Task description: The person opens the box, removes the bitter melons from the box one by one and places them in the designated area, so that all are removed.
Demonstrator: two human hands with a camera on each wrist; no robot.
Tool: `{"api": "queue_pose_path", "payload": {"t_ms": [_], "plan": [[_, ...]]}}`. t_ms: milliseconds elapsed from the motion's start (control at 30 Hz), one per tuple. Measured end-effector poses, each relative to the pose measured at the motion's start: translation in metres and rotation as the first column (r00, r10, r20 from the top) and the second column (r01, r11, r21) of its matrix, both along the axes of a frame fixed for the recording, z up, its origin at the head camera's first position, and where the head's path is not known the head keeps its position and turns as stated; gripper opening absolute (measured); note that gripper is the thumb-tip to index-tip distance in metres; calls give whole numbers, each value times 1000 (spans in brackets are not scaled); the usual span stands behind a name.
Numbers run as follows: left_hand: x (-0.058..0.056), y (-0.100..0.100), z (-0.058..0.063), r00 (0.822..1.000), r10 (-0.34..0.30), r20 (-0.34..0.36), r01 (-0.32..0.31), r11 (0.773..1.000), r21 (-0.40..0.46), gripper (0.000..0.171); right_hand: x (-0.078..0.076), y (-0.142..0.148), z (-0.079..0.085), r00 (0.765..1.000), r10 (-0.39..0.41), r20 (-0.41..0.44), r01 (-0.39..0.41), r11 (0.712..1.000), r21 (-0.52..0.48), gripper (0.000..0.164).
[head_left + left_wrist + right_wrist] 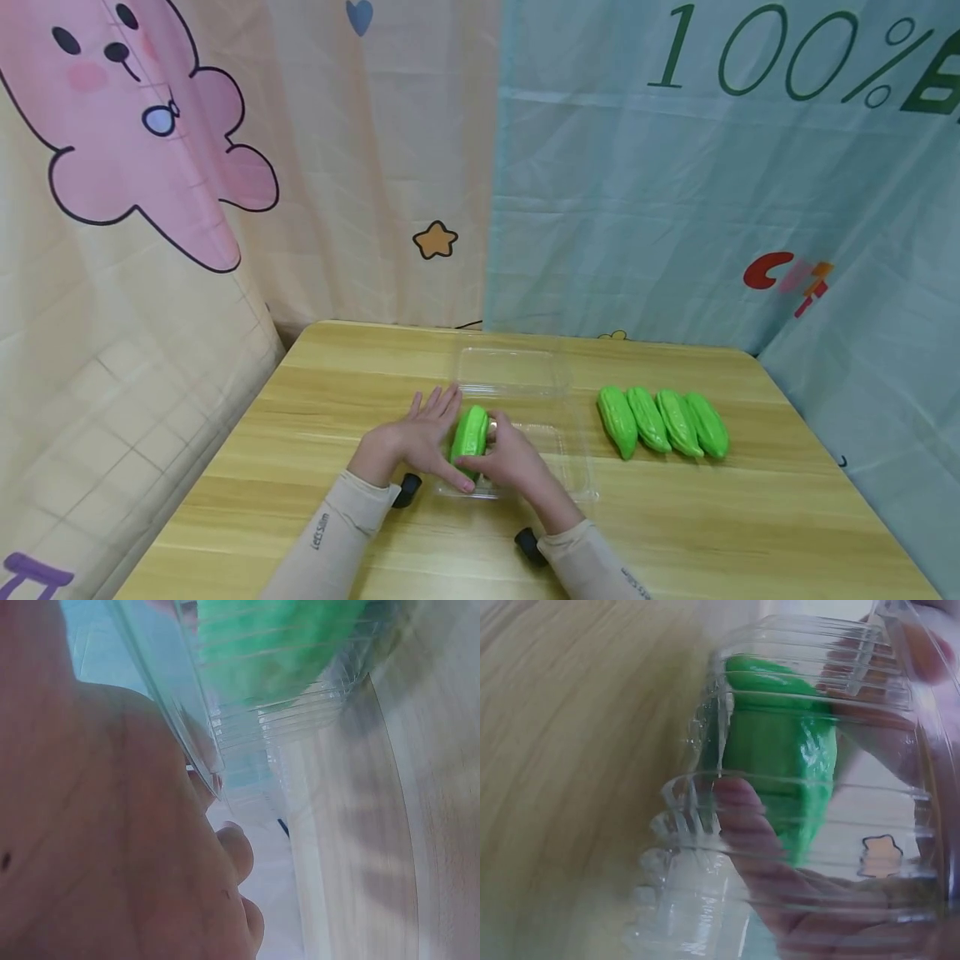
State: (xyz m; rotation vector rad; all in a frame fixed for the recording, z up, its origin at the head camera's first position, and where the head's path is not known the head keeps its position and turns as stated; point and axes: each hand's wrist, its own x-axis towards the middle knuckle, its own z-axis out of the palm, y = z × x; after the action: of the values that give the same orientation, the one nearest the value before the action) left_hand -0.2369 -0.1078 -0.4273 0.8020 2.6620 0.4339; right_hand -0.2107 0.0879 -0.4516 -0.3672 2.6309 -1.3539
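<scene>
A clear plastic clamshell box [558,467] lies with its lid [506,371] folded back. One green bitter gourd [470,435], ridged and bumpy, lies lengthwise along the left side inside it. My right hand [512,456] holds this gourd, thumb at its near end and fingers along its right side; the right wrist view shows a finger [742,814] against it through the ribbed wall. Outspread, my left hand [420,442] rests at the box's left edge, its thumb reaching across the near corner. In the left wrist view its fingers [236,851] lie outside the clear wall.
Several more green bitter gourds [662,422] lie side by side on the wooden table [750,517], right of the box. Printed curtains [615,208] hang behind the table and at both sides. A dark wrist device [531,547] sits under the right forearm.
</scene>
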Motion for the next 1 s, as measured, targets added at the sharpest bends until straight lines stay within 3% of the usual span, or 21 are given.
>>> {"api": "queue_pose_path", "payload": {"t_ms": [200,467,700,1000], "plan": [[-1,-1,0,1000,6,-11,-6,1000,2,146,-1,3,3,1000,6,24,-5,999,-44,92],[1,-3,3,1000,30,-9,-30,999,26,147,-7,11,7,1000,8,18,-8,1000,5,89],[1,-4,3,1000,27,-13,-27,999,20,146,-7,18,12,999,-36,15,36,999,27,86],[-1,-6,3,999,22,-32,-21,1000,11,147,-10,32,24,994,-110,4,110,993,-52,78]]}}
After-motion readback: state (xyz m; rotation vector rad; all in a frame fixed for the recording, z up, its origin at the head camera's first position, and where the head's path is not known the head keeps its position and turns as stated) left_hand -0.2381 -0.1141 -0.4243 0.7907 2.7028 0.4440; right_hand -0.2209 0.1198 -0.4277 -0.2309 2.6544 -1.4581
